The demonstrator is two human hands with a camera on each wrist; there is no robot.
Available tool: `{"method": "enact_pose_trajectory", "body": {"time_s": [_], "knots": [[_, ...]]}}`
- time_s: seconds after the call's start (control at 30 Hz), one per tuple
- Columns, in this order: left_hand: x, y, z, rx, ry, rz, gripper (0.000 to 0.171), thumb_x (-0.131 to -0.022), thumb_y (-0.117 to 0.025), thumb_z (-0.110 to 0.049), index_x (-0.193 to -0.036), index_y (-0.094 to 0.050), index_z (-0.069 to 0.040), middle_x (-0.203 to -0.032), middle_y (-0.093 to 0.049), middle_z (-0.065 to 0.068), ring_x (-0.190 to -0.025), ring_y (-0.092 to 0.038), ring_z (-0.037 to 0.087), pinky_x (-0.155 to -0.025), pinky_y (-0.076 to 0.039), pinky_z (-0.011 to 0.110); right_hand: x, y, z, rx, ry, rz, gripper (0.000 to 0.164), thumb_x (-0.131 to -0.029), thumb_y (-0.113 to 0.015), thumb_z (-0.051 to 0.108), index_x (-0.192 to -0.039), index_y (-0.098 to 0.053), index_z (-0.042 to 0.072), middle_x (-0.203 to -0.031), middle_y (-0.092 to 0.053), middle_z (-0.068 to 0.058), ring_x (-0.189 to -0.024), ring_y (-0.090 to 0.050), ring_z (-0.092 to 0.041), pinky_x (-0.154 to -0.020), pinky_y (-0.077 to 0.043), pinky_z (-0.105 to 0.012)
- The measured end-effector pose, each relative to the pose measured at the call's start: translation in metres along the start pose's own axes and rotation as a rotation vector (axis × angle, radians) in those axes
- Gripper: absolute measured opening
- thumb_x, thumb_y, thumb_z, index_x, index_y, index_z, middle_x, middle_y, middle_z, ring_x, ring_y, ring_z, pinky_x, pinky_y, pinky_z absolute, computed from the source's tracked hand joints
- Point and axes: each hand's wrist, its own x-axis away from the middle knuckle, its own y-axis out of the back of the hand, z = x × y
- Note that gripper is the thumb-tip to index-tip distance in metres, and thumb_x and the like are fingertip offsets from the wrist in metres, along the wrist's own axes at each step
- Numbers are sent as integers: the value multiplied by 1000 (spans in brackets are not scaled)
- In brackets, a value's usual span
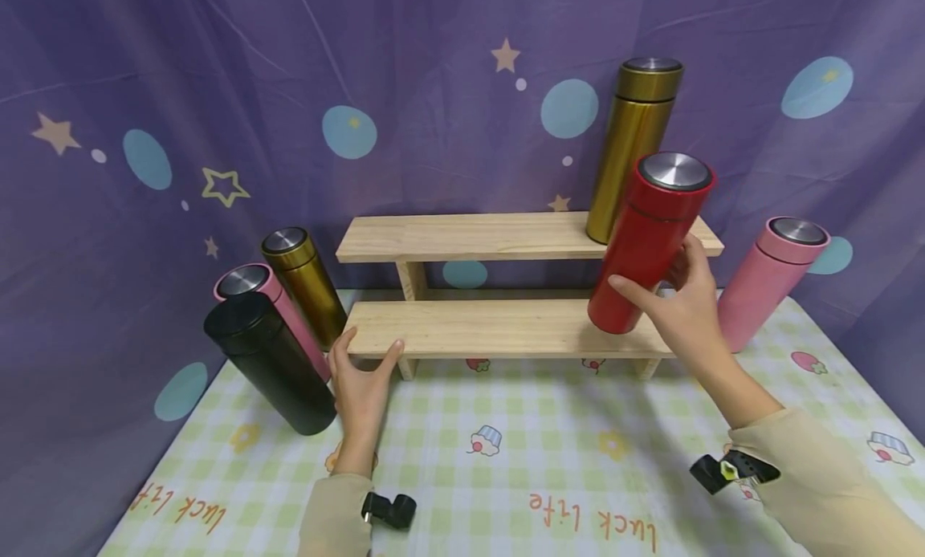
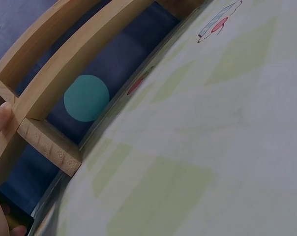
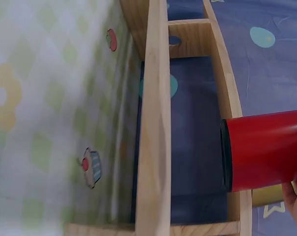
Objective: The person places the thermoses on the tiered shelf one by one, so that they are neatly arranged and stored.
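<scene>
My right hand (image 1: 690, 312) grips a red thermos bottle (image 1: 643, 240) with a silver lid top, thumb across its front. The bottle leans slightly and overlaps both boards at the right of a two-tier wooden shelf (image 1: 477, 328). In the right wrist view, the red bottle's dark base (image 3: 227, 155) shows clear of the lower board. My left hand (image 1: 361, 392) holds the left front corner of the lower board, thumb on the front edge and fingers at the end. A gold thermos bottle (image 1: 636, 132) stands on the upper board, behind the red one.
Left of the shelf stand a black bottle (image 1: 270, 364), a pink bottle (image 1: 296, 320) partly hidden behind it, and another gold bottle (image 1: 307, 288). A second pink bottle (image 1: 769, 284) is at the right end. Checked cloth (image 1: 535, 428) covers the table; a purple curtain (image 1: 448, 67) hangs behind.
</scene>
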Motion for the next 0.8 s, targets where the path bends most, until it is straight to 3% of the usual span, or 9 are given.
{"method": "enact_pose_trajectory", "body": {"time_s": [0.4, 0.8], "knots": [[0, 1, -1, 3, -6, -3, 86, -75, -80, -57, -145, -42, -23, -154, -32, 3, -140, -34, 32, -101, -23, 72, -18, -25, 16, -138, 23, 25, 70, -80, -81, 9, -139, -44, 17, -123, -58, -2, -108, -57, -18, -87, -45, -25], [0, 0, -1, 2, -12, -2, 86, -75, -81, -57, -145, -43, -23, -153, -33, 3, -139, -35, 33, -100, -24, 72, -40, -41, 31, -128, 31, 29, 75, -80, -81, 16, -143, -41, 17, -126, -57, -5, -108, -56, -17, -85, -45, -28]]}}
